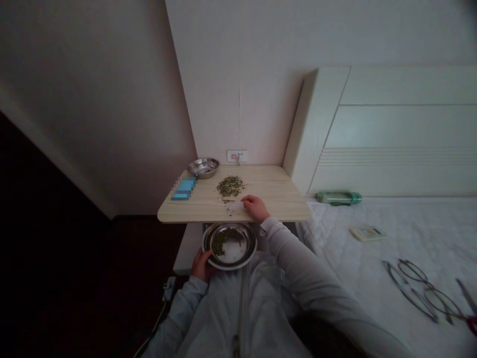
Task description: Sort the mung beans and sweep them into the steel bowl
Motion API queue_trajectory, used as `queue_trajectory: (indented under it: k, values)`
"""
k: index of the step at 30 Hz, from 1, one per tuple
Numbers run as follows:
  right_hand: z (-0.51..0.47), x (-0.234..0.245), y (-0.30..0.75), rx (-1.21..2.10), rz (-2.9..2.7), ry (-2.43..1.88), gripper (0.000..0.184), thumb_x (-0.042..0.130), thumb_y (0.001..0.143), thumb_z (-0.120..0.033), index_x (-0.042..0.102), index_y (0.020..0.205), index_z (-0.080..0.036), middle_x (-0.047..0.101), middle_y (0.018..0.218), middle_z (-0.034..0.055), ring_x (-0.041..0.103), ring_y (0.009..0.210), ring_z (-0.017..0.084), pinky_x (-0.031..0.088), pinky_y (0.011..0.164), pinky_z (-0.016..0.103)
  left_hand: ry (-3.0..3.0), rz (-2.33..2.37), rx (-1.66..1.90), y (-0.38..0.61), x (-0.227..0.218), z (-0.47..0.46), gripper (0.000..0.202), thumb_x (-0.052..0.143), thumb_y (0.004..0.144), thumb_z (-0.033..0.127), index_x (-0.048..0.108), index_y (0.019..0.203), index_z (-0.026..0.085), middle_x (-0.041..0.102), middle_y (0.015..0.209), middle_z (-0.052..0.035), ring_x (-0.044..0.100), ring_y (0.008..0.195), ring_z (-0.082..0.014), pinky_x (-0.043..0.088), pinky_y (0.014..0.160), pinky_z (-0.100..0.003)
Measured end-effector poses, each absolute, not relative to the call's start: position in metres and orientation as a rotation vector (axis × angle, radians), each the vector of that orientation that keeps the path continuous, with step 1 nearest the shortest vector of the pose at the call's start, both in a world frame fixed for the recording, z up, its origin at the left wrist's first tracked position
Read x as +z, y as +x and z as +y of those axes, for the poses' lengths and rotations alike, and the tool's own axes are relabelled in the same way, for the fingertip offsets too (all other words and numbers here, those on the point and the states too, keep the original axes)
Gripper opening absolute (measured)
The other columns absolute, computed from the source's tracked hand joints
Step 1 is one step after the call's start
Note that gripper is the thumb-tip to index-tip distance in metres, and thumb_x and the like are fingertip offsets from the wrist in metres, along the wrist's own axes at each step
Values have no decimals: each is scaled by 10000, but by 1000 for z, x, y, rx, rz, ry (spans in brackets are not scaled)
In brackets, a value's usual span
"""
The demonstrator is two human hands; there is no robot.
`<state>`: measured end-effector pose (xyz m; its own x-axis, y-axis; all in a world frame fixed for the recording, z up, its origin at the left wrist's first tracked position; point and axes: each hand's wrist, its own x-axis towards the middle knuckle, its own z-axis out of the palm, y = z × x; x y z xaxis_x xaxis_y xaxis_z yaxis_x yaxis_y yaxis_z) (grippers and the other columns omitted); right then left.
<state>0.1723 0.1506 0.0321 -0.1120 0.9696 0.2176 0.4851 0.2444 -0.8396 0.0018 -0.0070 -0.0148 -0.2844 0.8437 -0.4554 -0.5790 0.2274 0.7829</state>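
Observation:
My left hand [201, 265] grips the rim of a steel bowl [254, 247] just below the front edge of the small wooden table [283, 186]. Inside the bowl lies a heap of small green-brown bits [220, 241], mostly on its left side. Over the table's front part, my right hand [255, 207] pinches a thin, pale see-through piece [236, 207], its exact kind unclear. Some loose bits lie around that piece. Farther back on the tabletop is a spread pile of the same dry bits [230, 186].
A second steel bowl [204, 168] stands at the table's back left, beside a blurred blue item [184, 188]. Behind is a wall socket [237, 155]. On the bed at right lie a green bottle [338, 198], a pale packet [368, 233], and glasses [425, 286].

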Motion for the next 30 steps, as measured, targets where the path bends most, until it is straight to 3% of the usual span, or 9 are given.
queue_trajectory:
  k: [11, 17, 23, 30]
  values:
    - [124, 35, 173, 684, -1952, -1312, 214, 450, 634, -211, 612, 773, -193, 543, 579, -22, 464, 551, 105, 328, 539, 217, 286, 1234, 1453, 5, -11, -7, 322, 508, 628, 87, 543, 938, 163, 600, 629, -2, 571, 551, -138, 439, 421, -222]
    - [128, 34, 176, 840, -1823, -1263, 209, 439, 626, -204, 604, 749, -175, 520, 553, -33, 452, 551, 96, 332, 541, 205, 277, 1232, 1435, 4, -14, -7, 343, 519, 619, 106, 518, 959, 155, 591, 595, 12, 557, 497, -135, 448, 418, -247]
    - [132, 35, 179, 918, -1584, -1229, 210, 425, 615, -213, 581, 747, -164, 519, 566, -37, 450, 565, 94, 350, 559, 203, 267, 1237, 1421, 3, -9, -7, 278, 508, 628, 94, 535, 896, 163, 595, 597, 12, 575, 536, -138, 447, 432, -232]
    - [144, 39, 173, 983, -1569, -1221, 202, 421, 611, -204, 576, 736, -170, 530, 563, -25, 452, 539, 106, 355, 543, 221, 202, 1266, 1428, 3, -21, -8, 304, 546, 614, 162, 533, 916, 196, 634, 702, -33, 604, 673, -206, 473, 522, -311]
